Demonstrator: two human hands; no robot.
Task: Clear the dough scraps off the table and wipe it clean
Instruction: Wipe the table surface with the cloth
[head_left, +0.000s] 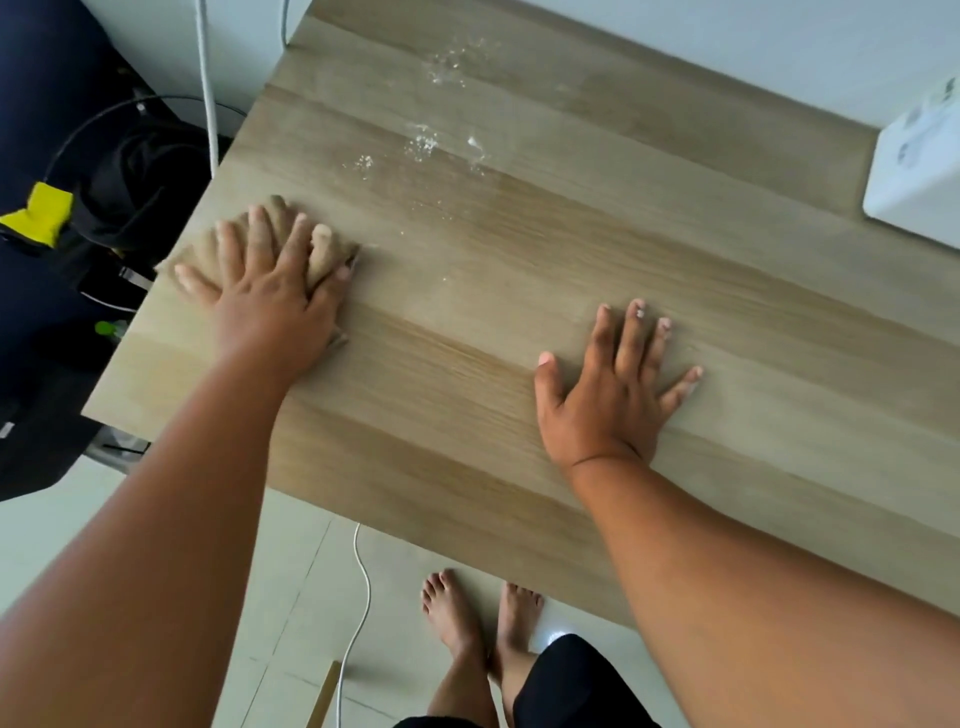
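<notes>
**Head view: cloth at the left edge, flour still on the boards**

Head camera looks down on a pale wooden table (519, 291), and on the far left, off the table, sits a dark heap of gear with a yellow patch (39, 218) and a white cable (208, 93) running down beside it. Now the left hand (270, 291): fingers spread and straight, pressed flat on a beige cloth (322, 254) right at the table's left edge. The cloth is blurred, so its exact outline is hard to call. Moving right and farther back, white dough scraps (423, 143) and floury specks lie scattered across the boards, well apart from the cloth. Next, the right hand (613, 384): palm down, fingers splayed, resting on bare wood and holding nothing, with white bits on the fingertips (640, 312). At the far right edge a white box (919, 171) sits on the tabletop. Below, bare feet (478, 618) stand on the tiled floor (291, 571).
</notes>
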